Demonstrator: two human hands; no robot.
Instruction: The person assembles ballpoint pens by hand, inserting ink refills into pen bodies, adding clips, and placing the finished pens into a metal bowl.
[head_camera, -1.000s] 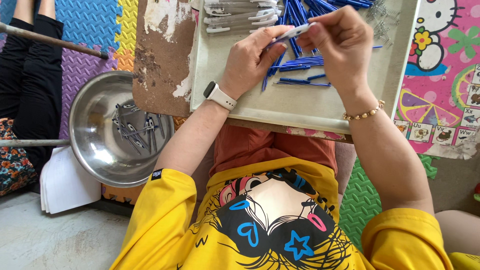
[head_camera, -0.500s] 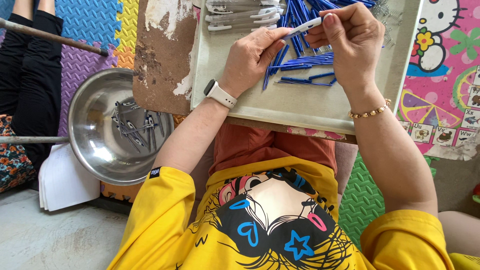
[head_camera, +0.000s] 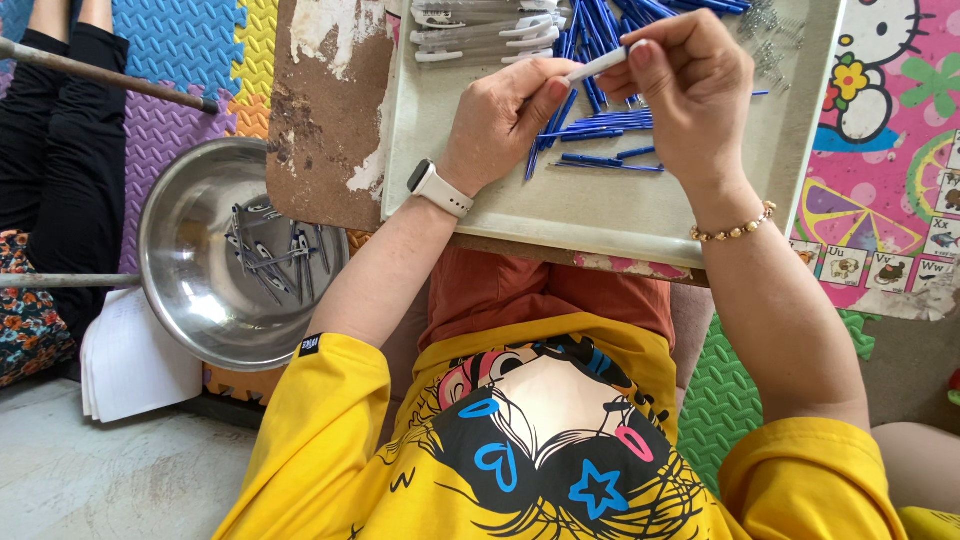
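Note:
Both hands meet over a cream tray (head_camera: 600, 215) resting on a worn wooden board (head_camera: 325, 110). My left hand (head_camera: 505, 120), with a white watch on its wrist, pinches one end of a white pen barrel (head_camera: 598, 64). My right hand (head_camera: 690, 90), wearing a bead bracelet, grips the other end of the same barrel. Below them lie several blue pen refills (head_camera: 600, 130) scattered on the tray. More white and clear pen barrels (head_camera: 485, 30) are piled at the tray's far left.
A steel bowl (head_camera: 200, 300) holding several finished pens (head_camera: 270, 255) sits on the floor at the left, beside a stack of white paper (head_camera: 130, 360). Another person's legs in black trousers (head_camera: 55, 130) and two metal rods (head_camera: 100, 75) are at far left. Coloured foam mats cover the floor.
Both hands have shifted slightly along the white barrel, the right hand closing further over its end. Nothing else has moved.

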